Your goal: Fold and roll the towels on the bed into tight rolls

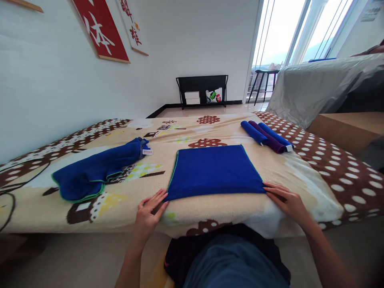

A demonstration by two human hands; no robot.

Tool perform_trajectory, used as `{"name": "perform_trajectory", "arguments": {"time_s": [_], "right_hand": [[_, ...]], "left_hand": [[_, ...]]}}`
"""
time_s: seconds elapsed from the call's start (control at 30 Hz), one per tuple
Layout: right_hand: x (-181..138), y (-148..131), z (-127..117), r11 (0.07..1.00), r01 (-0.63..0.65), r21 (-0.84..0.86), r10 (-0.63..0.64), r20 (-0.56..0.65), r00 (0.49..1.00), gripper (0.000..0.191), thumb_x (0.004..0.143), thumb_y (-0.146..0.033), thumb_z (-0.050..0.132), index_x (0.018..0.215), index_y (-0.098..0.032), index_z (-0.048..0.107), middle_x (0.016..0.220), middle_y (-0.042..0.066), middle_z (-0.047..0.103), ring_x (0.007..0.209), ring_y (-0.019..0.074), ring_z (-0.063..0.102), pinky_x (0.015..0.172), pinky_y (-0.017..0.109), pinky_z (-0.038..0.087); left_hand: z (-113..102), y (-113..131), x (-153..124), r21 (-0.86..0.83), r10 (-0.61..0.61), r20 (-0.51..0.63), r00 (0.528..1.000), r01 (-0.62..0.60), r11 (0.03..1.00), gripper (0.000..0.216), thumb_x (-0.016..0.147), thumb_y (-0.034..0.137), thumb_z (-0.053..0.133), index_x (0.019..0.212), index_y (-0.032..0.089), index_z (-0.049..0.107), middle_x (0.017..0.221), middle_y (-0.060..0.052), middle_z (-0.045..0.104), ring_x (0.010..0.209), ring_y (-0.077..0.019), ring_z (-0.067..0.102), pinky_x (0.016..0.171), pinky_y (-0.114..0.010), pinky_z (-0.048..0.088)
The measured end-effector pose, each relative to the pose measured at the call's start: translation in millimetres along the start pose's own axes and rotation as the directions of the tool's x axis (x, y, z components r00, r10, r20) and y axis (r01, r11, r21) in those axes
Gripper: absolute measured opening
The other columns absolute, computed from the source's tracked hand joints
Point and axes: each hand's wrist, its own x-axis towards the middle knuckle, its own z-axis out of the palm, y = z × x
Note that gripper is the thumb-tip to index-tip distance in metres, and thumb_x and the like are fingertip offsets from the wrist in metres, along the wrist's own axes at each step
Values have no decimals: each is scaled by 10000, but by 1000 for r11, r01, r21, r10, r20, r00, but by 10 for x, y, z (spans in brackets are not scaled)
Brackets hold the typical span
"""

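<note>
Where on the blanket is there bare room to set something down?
Bare blanket shows between the bunched blue cloth and flat blue cloth, and beyond the latter toward the far edge. Crowded: three rolled cloths on the right, and the flat cloth's near corners, where the left hand and right hand rest.

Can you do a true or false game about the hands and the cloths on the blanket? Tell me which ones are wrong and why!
1. The left hand is at a near corner of the flat blue cloth. True.
2. The right hand is on the rolled cloths. False: it is at the flat cloth's other near corner.
3. There are three rolled cloths. True.
4. All the rolls are blue. False: the middle one is purple.
5. The bunched blue cloth on the left has a green edge. True.
6. The flat cloth has a red edge. False: its edge is green.
</note>
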Motion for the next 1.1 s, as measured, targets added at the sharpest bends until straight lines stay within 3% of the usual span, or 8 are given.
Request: {"name": "perform_trajectory", "arguments": {"time_s": [0.13, 0.43, 0.6, 0.8, 0.93, 1.1], "right_hand": [[36, 31, 1, 1000, 4, -16, -4, 5, 1000, 256, 957, -390, 561, 1098, -307, 758, 1262, 8, 694, 1179, 253, 653, 1044, 474, 531], [98, 130, -19, 976, 160, -147, -165, -25, 986, 195, 970, -278, 562, 1071, -288, 729, 1256, 13, 692, 1133, 234, 646, 980, 449, 514], [150, 110, -41, 969, 168, -180, -164, 37, 986, 162, 976, -278, 549, 1041, -279, 697, 1245, 16, 685, 1126, 228, 634, 967, 427, 502], [157, -105, 86, 915, 185, -359, -228, -79, 971, 251, 946, -195, 560, 1170, -257, 653, 1283, 59, 653, 1121, 254, 614, 959, 447, 454], [141, -207, 144, 890, 266, -371, -293, -16, 956, 298, 951, -129, 522, 1138, -286, 693, 1196, 40, 685, 1072, 227, 624, 945, 428, 431], [126, -120, 60, 919, 251, -305, -233, 97, 968, 333, 980, -225, 523, 1268, -325, 657, 1219, 27, 679, 1118, 223, 611, 973, 433, 422]], "left_hand": [[-12, -10, 5, 21, 25, -3, 1000, -25, 999, 304, 950, 467, 564, 1196, 353, 701, 1336, -29, 669, 1286, -258, 591, 1021, -445, 359], [-55, -62, 41, 117, 204, -109, 973, -191, 975, 216, 978, 378, 563, 1104, 360, 737, 1278, -22, 698, 1158, -244, 640, 976, -431, 349], [-66, -27, 59, 154, 213, -94, 972, -197, 968, 199, 981, 359, 561, 1078, 341, 734, 1281, -33, 686, 1160, -246, 622, 977, -436, 337], [-37, 13, 28, 213, 233, -106, 967, -207, 955, 188, 976, 319, 578, 1103, 326, 715, 1275, -48, 680, 1163, -247, 619, 992, -439, 329], [-37, 22, 14, 261, 249, -106, 963, -215, 941, 198, 979, 303, 577, 1129, 323, 705, 1276, -53, 679, 1162, -247, 619, 990, -438, 322], [-35, 21, -2, 311, 278, -102, 955, -235, 921, 213, 978, 290, 586, 1161, 317, 691, 1268, -57, 686, 1157, -250, 623, 984, -443, 307]]}}
